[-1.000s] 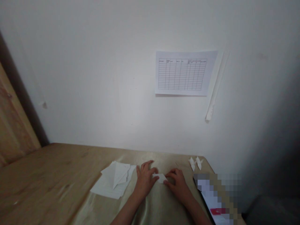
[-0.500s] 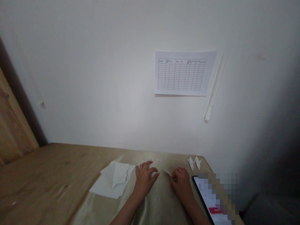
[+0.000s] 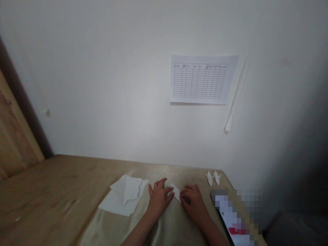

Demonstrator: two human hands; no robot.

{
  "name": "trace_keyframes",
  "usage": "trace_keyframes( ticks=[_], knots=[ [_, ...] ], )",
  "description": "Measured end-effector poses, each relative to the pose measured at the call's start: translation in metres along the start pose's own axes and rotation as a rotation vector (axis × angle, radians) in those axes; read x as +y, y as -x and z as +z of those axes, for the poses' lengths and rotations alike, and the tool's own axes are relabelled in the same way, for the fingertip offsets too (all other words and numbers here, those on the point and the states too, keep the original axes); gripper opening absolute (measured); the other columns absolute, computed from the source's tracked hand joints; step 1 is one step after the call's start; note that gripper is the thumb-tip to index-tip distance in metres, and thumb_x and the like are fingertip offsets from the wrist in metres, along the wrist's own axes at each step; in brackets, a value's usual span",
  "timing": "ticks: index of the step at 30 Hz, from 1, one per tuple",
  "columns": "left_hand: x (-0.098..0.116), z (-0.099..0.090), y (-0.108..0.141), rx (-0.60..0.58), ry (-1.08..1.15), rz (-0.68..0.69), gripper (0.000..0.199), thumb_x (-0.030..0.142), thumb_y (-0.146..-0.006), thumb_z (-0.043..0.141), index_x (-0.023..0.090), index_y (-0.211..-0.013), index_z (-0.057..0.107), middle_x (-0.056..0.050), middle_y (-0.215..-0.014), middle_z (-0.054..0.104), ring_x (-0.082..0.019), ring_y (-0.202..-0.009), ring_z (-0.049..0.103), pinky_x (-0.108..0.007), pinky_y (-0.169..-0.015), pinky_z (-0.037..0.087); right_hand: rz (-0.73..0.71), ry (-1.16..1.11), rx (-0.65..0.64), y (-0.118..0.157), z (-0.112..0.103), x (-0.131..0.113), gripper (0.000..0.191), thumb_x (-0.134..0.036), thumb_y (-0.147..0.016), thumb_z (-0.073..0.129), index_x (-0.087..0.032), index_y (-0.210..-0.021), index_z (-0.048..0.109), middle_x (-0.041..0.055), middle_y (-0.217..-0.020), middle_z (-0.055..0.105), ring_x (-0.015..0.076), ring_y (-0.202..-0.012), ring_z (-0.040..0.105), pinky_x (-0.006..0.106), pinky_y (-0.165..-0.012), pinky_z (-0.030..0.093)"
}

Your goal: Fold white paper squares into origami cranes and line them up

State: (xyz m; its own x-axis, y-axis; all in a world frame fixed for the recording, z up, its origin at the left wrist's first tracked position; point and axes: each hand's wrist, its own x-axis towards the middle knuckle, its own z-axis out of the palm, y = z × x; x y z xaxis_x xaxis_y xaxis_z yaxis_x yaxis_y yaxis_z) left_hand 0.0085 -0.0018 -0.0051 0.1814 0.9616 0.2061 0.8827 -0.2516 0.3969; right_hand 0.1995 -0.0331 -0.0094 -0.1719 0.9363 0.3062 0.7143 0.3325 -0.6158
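A small folded white paper lies between my two hands on the cloth-covered table. My left hand touches its left side with thumb and index finger, the other fingers spread. On its right edge, the thumb and fingertips of my right hand pinch the paper. A pile of white paper sheets lies to the left of my left hand, with a folded, pointed sheet on top. Two small folded paper pieces sit beyond my right hand, near the table's back right corner.
A tablet or phone with a lit screen, partly pixelated, lies along the right edge. Behind the table rises a white wall with a printed grid sheet. A wooden board stands at the far left.
My right hand has moved slightly left, closer to my left hand. The small paper now shows a wider face and spans the gap between my hands.
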Motion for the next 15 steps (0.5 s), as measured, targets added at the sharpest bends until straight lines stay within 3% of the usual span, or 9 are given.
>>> trace_keyframes(
  ticks=[5, 9, 15],
  knots=[
    [-0.0013, 0.0012, -0.0003, -0.033, -0.008, -0.006, 0.030, 0.043, -0.084, 0.067, 0.046, -0.114, 0.072, -0.003, -0.151, 0.048, -0.033, -0.140, 0.039, -0.071, -0.115, 0.010, -0.009, -0.062, 0.018, -0.0001, 0.0021, -0.0005, 0.022, -0.022, -0.085, 0.055, -0.024, -0.093, 0.076, 0.0054, -0.103, 0.074, 0.0244, -0.118, 0.056, 0.042, -0.110, 0.034],
    [-0.0026, 0.0012, -0.0004, -0.041, -0.008, 0.029, 0.030, 0.042, -0.084, 0.069, 0.047, -0.113, 0.071, -0.002, -0.151, 0.048, -0.033, -0.139, 0.041, -0.072, -0.115, 0.009, 0.037, -0.020, 0.054, -0.0011, 0.0034, 0.0020, 0.032, -0.020, -0.081, 0.058, -0.024, -0.109, 0.074, 0.0077, -0.118, 0.070, 0.0264, -0.119, 0.055, 0.044, -0.111, 0.033],
    [0.0012, -0.0032, 0.0003, -0.013, -0.016, 0.059, 0.029, 0.036, -0.082, 0.073, 0.039, -0.111, 0.071, -0.003, -0.149, 0.050, -0.031, -0.138, 0.043, -0.070, -0.117, 0.010, 0.006, 0.024, -0.043, 0.0013, 0.0064, 0.0009, 0.046, -0.022, -0.081, 0.060, -0.029, -0.126, 0.066, 0.0039, -0.133, 0.064, 0.0263, -0.128, 0.049, 0.044, -0.114, 0.030]
  ],
)
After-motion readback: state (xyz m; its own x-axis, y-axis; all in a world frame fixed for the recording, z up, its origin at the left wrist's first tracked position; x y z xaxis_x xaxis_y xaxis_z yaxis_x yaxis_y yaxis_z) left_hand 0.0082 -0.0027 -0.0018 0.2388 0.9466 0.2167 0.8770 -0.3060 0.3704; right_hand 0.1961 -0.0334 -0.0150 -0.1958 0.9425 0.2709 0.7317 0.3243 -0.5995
